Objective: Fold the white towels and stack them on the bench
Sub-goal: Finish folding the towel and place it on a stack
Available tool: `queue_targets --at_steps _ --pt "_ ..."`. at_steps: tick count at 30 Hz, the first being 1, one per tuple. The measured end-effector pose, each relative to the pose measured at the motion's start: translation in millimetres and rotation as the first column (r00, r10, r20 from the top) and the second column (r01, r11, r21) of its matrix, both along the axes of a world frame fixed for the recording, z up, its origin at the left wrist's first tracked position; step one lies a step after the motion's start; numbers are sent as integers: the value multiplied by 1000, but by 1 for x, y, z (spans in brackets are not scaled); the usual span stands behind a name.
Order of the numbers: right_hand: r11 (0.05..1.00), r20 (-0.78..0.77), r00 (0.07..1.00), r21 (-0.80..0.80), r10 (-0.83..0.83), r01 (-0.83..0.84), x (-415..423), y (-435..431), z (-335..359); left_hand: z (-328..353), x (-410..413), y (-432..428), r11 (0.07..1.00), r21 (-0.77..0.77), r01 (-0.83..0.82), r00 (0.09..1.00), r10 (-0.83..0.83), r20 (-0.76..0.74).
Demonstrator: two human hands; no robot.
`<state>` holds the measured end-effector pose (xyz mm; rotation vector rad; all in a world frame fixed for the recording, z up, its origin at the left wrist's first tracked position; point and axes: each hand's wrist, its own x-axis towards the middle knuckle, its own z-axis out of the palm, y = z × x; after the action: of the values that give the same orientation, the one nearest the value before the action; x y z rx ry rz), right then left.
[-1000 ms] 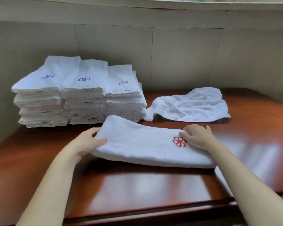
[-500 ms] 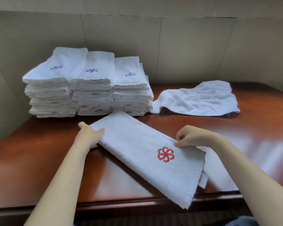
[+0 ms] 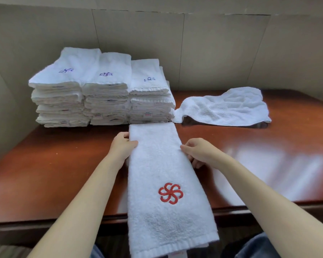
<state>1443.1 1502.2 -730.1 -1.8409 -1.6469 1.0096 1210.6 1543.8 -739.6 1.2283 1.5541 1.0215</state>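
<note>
Head view: both hands hold the folded white towel (image 3: 164, 175) by its long sides. The left hand (image 3: 122, 148) grips the left edge with its thumb lying on top and fingers curled over the edge near the far corner; the right hand (image 3: 198, 152) pinches the right edge, fingers bent under and thumb against the cloth. The towel's long axis runs from the bench's near edge toward the wall, its far end just short of the stacks and its near end, past the red flower emblem (image 3: 170, 193), hanging over the near edge. Three stacks of folded towels (image 3: 101, 94), topped with purple emblems, stand side by side at the far left of the glossy reddish-brown wooden bench (image 3: 54, 164). An unfolded, rumpled white towel (image 3: 224, 107) lies toward the far right, touching the rightmost stack. Beige panelled walls (image 3: 213, 49) back the bench.
</note>
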Motion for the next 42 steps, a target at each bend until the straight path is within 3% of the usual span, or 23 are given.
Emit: queue_targets --at_steps 5,9,12,14,16,18,20,23,25,29,34,42 --pt "972 -95 979 141 -178 191 -8 15 -5 6 8 -3 996 -67 60 915 -28 401" --pt "968 -352 912 50 -213 245 -10 26 -4 15 15 -12 978 -22 208 853 -170 494" --pt "978 -585 790 -28 -185 209 -7 34 -7 18 16 -15 972 1 237 809 -198 554" --pt "980 -757 629 -73 -174 183 -8 35 -7 18 13 -15 975 15 221 787 -187 588" --pt "980 -861 484 -78 -160 184 -10 37 -8 17 9 -13 982 12 190 810 -164 563" --pt "973 -885 442 -47 -146 226 -14 41 -9 13 3 -10 985 12 170 873 -156 463" --pt "970 -872 469 -26 -139 240 -19 44 -12 10 -1 -7 989 -5 146 916 -133 378" --pt "986 -707 698 7 -114 168 -19 41 -15 10 -2 -9 996 -12 93 936 -83 343" --pt "998 -620 782 -13 -61 68 -16 38 -14 13 0 -11 999 25 42 940 -48 337" --pt "998 -652 758 -54 -21 -19 -14 29 -1 37 1 -16 979 202 38 927 -110 359" --pt "993 -736 677 92 18 73 -20 24 41 78 -10 -15 929 368 44 919 -182 349" --pt "901 -660 747 367 77 231 -30 33 154 172 -12 3 819 571 -56 955 -124 271"
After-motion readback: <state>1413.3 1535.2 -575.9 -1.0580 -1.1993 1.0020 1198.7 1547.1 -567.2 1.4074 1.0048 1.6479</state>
